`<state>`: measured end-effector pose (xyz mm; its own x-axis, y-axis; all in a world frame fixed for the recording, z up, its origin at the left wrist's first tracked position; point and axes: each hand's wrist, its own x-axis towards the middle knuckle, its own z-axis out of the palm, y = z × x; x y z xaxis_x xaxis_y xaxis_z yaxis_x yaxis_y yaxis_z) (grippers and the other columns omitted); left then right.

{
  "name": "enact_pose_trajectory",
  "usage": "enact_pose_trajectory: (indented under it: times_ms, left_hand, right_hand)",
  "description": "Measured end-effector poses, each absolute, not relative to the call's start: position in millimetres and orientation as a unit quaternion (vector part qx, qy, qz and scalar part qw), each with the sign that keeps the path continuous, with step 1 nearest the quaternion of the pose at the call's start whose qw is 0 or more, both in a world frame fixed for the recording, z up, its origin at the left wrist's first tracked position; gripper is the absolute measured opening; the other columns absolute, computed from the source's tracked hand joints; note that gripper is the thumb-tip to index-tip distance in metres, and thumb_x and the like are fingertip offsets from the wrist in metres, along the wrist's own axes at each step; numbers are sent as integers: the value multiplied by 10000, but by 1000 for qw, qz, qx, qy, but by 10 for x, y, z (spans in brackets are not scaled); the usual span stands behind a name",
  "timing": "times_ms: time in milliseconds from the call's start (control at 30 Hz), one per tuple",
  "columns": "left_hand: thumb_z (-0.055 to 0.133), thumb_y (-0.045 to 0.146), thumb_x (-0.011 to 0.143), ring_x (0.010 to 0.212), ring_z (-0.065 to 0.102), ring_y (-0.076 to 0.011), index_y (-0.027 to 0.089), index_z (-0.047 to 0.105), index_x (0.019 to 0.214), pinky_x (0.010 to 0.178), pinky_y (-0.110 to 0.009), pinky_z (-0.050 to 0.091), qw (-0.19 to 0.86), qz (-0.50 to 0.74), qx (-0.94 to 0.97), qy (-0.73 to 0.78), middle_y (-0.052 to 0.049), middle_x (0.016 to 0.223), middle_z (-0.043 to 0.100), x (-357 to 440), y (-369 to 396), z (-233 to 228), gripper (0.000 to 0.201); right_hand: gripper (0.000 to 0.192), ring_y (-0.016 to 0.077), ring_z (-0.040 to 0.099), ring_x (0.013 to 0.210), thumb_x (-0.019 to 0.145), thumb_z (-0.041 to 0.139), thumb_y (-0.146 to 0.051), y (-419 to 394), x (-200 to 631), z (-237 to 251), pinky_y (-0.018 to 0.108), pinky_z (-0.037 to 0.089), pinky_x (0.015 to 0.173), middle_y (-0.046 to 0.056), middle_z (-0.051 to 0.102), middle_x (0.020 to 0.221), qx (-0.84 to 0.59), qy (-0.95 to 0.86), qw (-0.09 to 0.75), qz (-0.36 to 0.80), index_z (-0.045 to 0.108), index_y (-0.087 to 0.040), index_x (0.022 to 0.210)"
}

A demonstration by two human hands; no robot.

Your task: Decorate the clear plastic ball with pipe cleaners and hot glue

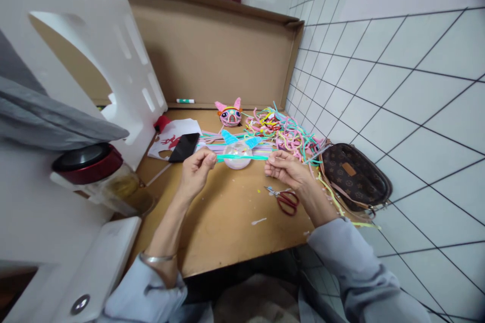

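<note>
My left hand [197, 169] pinches one end of a stretch of turquoise-green pipe cleaners [242, 158]. The other end is between the fingers of my right hand [284, 167], so they run level across the front of a clear round ball [238, 163]. Two light-blue ear shapes [253, 142] stand up behind the ball's top. Just below my right hand lie scissors with red handles [287, 202]. How many strands I hold is hard to make out.
A pink animal head [230, 114] sits at the back beside a tangled heap of pipe cleaners [291, 136]. A phone [184, 147] lies left, near a lidded jar [102, 176]. At right, a brown handbag [352, 174] leans near the tiled wall [409, 111]. Cardboard [220, 45] stands behind.
</note>
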<state>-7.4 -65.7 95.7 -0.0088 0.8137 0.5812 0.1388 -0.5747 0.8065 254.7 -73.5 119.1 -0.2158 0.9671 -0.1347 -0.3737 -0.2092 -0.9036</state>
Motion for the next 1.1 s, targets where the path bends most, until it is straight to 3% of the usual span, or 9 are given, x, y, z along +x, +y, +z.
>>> enact_pose_trajectory:
  times_ms: [200, 333, 433, 533, 700, 800, 933, 1033, 1100]
  left_hand:
    - [599, 635, 868, 579, 428, -122, 187, 517, 617, 578, -262, 362, 267, 602, 653, 375, 8, 603, 469, -45, -681, 956, 519]
    - [593, 632, 873, 594, 437, -128, 190, 518, 634, 577, -264, 365, 259, 612, 646, 375, 3, 624, 478, -35, -703, 982, 508]
    - [620, 608, 871, 591, 433, -122, 188, 511, 627, 578, -261, 368, 259, 625, 644, 358, 5, 629, 476, -55, -708, 1025, 497]
    - [666, 615, 837, 589, 433, -115, 182, 525, 614, 576, -251, 371, 277, 643, 619, 356, 9, 619, 476, -56, -692, 1027, 507]
    - [817, 656, 642, 520, 399, -79, 171, 520, 572, 534, -212, 368, 383, 714, 489, 324, 43, 530, 450, 45, -714, 950, 573]
    - [898, 543, 601, 577, 524, -80, 164, 555, 618, 611, -206, 470, 494, 706, 429, 271, 41, 603, 522, 104, -859, 956, 511]
    - [868, 393, 720, 769, 718, -174, 174, 567, 706, 905, -406, 582, 656, 614, 367, 239, 36, 682, 612, 124, -1150, 1027, 372]
    - [800, 288, 805, 846, 758, -227, 162, 553, 733, 943, -498, 584, 711, 569, 333, 243, -18, 896, 734, 123, -1315, 1068, 287]
    - [766, 231, 830, 848, 767, -240, 153, 547, 723, 916, -483, 603, 732, 553, 314, 246, -40, 903, 755, 131, -1379, 1074, 256]
  right_hand:
    - [257, 147, 679, 577, 608, 826, -277, -731, 2528, 1179, 290, 575, 624, -5, 695, 636, -449, -485, 497, 562, 681, -189, 801]
    - [98, 181, 654, 671, 780, 637, -253, -820, 2503, 1197, 325, 516, 699, 34, 688, 697, -481, -688, 459, 291, 713, -194, 800]
    - [198, 197, 621, 747, 872, 525, -214, -902, 2504, 1244, 317, 449, 728, 72, 683, 772, -471, -786, 388, 101, 694, -190, 772]
    - [241, 192, 569, 737, 925, 457, -202, -1008, 2490, 1312, 305, 385, 686, 69, 641, 774, -447, -822, 353, 15, 652, -192, 786]
    - [247, 170, 524, 721, 966, 451, -188, -1277, 2419, 1396, 297, 368, 695, 20, 575, 723, -362, -841, 393, 85, 587, -205, 760]
    - [228, 152, 504, 678, 969, 493, -225, -1430, 2434, 1391, 284, 358, 650, -2, 552, 704, -353, -819, 419, 170, 571, -208, 755]
    - [245, 147, 485, 662, 957, 503, -283, -1551, 2542, 1369, 290, 347, 647, -13, 521, 686, -396, -801, 401, 201, 548, -211, 728]
    - [287, 141, 446, 612, 953, 489, -308, -1601, 2624, 1349, 291, 325, 621, -29, 471, 631, -429, -784, 388, 225, 491, -220, 681]
    - [309, 140, 428, 594, 958, 480, -328, -1633, 2656, 1336, 291, 315, 608, -34, 448, 609, -431, -776, 386, 250, 462, -225, 668]
